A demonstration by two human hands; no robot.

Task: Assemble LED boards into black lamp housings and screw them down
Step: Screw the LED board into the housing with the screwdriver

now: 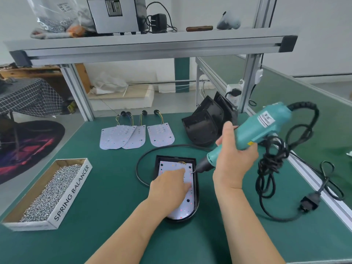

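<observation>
Two bare forearms come in from 6 o'clock over the green table (114,187). The left hand (169,189) lies palm-down with its fingers straight, pressing on the LED board (182,210) and gripping nothing. The right hand (234,159) is raised above the table at about 3 o'clock of the left, wrist bent, with its fingers wrapped round the barrel of the teal electric screwdriver (266,126).

The screwdriver's long axis runs from 2 o'clock down to 8 o'clock. Its cord end is high and its bit points down-left, with the tip at the board's right edge near the far corner. The board sits inside a black lamp housing (197,199) in the middle of the table. The housing's long axis runs 12 to 6, with its square end at 12 and its rounded end towards the person.

At 12 o'clock of that housing three more boards (122,137) lie flat, their wire tails pointing away. A stack of black housings (205,124) stands at 1 o'clock. At 9 o'clock a shallow cardboard box (70,195) marked SPRING BALANCER is full of silver screws (51,191). The screwdriver's black cable (270,164) hangs in loops at 3 o'clock and ends in a plug (309,203) on the table.

An aluminium-framed shelf (152,40) spans the far side and carries bags, a metal box and an adapter. Beyond it are a grey floor and white walls.
</observation>
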